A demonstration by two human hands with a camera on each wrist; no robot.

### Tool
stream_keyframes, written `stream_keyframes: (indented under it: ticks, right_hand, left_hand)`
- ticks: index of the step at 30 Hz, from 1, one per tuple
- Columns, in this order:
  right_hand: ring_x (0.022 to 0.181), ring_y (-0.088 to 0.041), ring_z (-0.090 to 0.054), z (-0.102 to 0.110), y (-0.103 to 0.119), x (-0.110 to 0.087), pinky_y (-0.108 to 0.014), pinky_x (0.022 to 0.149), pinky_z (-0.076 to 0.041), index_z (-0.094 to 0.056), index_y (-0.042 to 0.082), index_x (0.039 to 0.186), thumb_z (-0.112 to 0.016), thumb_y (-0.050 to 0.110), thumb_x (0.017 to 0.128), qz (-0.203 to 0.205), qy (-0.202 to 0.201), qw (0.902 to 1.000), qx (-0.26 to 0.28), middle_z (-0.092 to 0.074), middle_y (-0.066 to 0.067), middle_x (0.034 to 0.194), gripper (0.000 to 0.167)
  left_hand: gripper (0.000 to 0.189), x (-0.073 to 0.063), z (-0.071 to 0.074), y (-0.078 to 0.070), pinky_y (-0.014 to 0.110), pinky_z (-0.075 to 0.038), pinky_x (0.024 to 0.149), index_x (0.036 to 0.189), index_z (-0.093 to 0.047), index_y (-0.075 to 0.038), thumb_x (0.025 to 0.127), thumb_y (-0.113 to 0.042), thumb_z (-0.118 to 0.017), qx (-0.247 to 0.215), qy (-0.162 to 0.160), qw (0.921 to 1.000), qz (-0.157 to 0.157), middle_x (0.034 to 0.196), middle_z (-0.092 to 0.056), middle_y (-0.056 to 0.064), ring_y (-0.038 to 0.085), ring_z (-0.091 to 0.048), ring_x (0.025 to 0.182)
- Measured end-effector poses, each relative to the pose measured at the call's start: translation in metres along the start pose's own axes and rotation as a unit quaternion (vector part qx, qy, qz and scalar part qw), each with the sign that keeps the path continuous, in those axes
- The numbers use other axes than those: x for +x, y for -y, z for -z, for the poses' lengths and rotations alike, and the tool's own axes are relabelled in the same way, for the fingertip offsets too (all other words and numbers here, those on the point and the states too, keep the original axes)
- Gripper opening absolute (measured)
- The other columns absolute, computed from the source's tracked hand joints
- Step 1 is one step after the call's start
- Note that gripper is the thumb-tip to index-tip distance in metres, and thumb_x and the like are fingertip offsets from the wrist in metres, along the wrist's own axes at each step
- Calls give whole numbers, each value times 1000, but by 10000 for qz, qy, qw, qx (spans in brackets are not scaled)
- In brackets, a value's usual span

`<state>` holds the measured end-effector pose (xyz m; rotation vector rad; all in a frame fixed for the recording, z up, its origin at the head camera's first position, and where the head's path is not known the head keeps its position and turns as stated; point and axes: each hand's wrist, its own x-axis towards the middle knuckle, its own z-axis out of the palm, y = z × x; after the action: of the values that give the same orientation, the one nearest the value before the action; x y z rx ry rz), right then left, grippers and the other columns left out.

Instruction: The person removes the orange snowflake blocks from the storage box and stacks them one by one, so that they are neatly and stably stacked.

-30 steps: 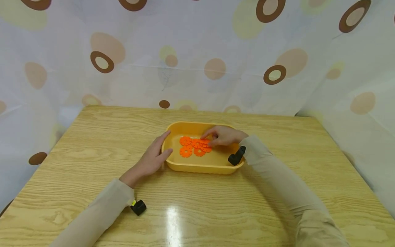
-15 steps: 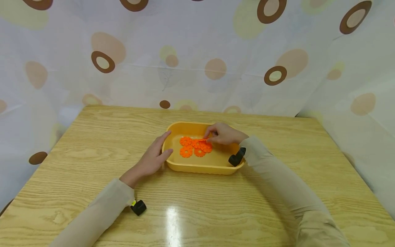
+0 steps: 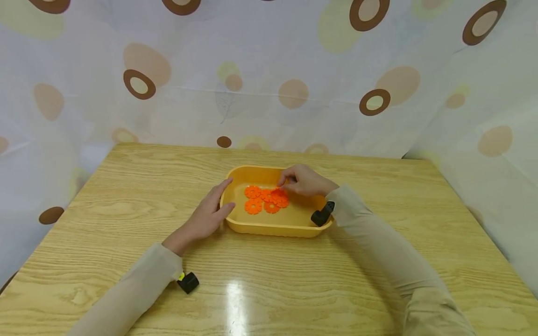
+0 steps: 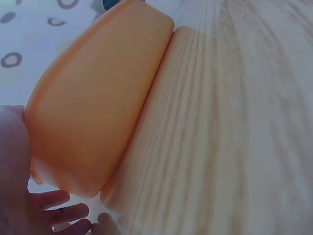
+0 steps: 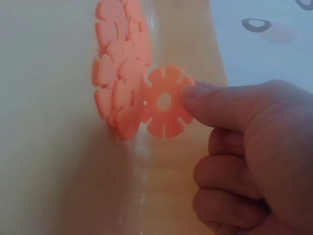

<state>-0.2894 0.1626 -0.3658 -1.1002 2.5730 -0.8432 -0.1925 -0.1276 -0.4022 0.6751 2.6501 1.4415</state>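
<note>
A yellow plastic tray (image 3: 273,229) holds several orange notched discs (image 3: 253,206), flower-shaped with a hole in the middle. My right hand (image 3: 306,181) pinches one orange notched disc (image 5: 164,102) at its edge between thumb and index finger. In the right wrist view this disc stands on edge, its rim right at a joined row of other discs (image 5: 117,63). The other right fingers are curled in. My left hand (image 3: 206,212) rests against the tray's left end, thumb and index fingertips at the rim; in the left wrist view its other fingers (image 4: 68,213) extend loosely beside the wall.
The tray stands on a wood-grain table (image 3: 273,289). Behind and beside the table hangs a white curtain (image 3: 252,116) with brown and green circles. A black camera (image 3: 188,282) is worn at the left wrist, another black camera (image 3: 322,213) at the right.
My right hand has drawn back and up slightly, its fingers closing on a disc now tilted up at the row. The left hand and tray stay in place.
</note>
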Motion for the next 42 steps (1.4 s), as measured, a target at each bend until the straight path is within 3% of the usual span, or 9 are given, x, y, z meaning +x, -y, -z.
stream_keyframes:
  ticks: [17, 26, 33, 42]
  right_hand:
    - [47, -6, -31, 1, 2, -2, -23, 55, -33, -74, 7, 92, -65, 8, 91, 81, -289, 9991, 287, -48, -1, 57, 9]
    - [47, -8, -30, 9, 5, -5, -22, 53, -29, -73, 3, 95, -64, 8, 91, 47, -694, 9943, 812, -42, 1, 55, 11]
    - [48, -12, -32, 12, 9, -8, -27, 57, -35, -67, 6, 97, -59, 17, 96, -448, -750, 9930, 797, -41, 0, 57, 14]
    - [56, -12, -35, 29, 23, -15, -26, 59, -32, -66, 2, 97, -54, 20, 98, -947, -795, 9881, 910, -58, -12, 73, 21]
  left_hand:
    - [65, 0, 0, 3, 53, -26, 113, 154, -17, -7, 99, -21, -48, 18, -1, 10000, -5, 155, -25, 21, 37, -27, 142]
    - [64, 0, 0, 2, 53, -26, 114, 154, -19, -7, 98, -21, -48, 46, -32, 10000, -9, 153, -28, 21, 37, -29, 141]
    - [64, 0, 0, 1, 54, -25, 114, 154, -19, -6, 99, -21, -47, 7, -16, 10000, -35, 154, -26, 21, 37, -27, 142]
    - [64, 0, 0, 0, 54, -24, 114, 154, -18, -5, 99, -19, -47, -16, 3, 10000, -10, 155, -24, 22, 38, -25, 142]
